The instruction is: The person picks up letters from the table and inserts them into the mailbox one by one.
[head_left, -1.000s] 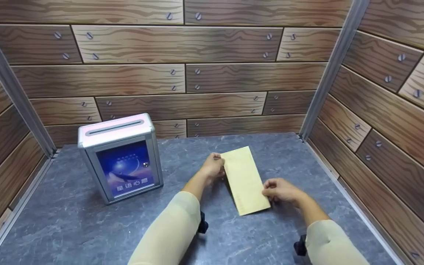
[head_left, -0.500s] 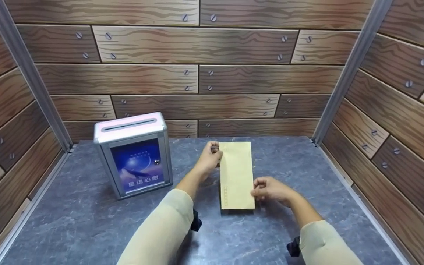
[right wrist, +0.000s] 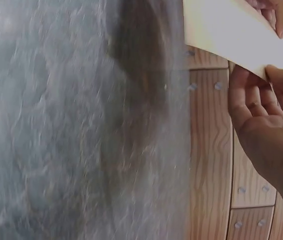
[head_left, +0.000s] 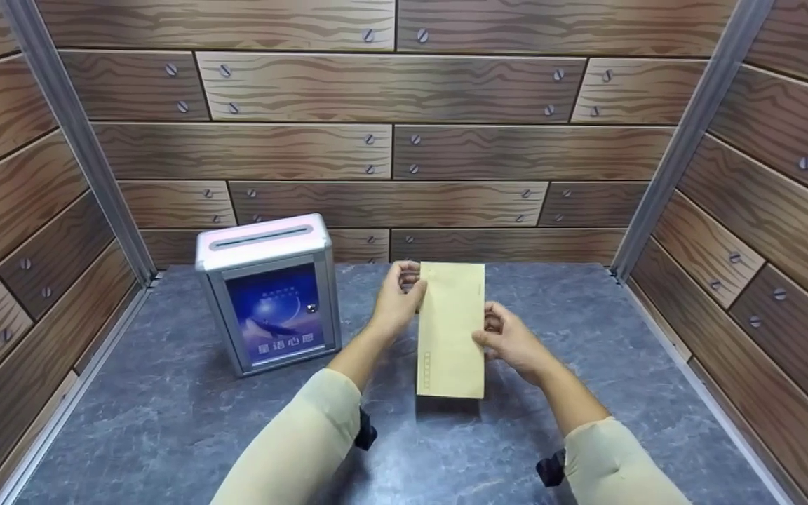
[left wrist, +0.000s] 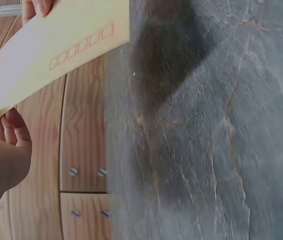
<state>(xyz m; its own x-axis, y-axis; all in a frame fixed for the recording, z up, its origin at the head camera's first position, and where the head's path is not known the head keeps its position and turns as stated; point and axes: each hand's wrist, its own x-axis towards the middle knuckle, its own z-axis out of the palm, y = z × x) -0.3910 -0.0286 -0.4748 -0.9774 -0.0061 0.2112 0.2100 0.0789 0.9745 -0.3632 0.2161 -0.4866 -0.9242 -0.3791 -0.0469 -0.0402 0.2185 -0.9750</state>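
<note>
A pale yellow paper envelope (head_left: 452, 337) is held up off the grey table, its long side running away from me and its shadow falling on the surface below. A column of small printed squares marks its near left corner; the left wrist view shows them as a row of red boxes on the envelope (left wrist: 76, 47). My left hand (head_left: 398, 298) pinches the upper left edge, thumb on top. On the opposite edge, around mid-length, my right hand (head_left: 513, 340) pinches it with the thumb above and fingers curled beneath, as the right hand (right wrist: 269, 115) shows in its wrist view.
Left of the hands stands a silver-framed box (head_left: 271, 301) with a slot (head_left: 261, 238) in its white top, a blue printed front and a small lock. Wood-print walls (head_left: 390, 91) enclose the marbled grey table (head_left: 165, 421) at the back and sides.
The envelope has turned from slanted to straight. My right hand has slid farther up its right edge, while my left hand keeps its grip. The view has shifted a little to the left.
</note>
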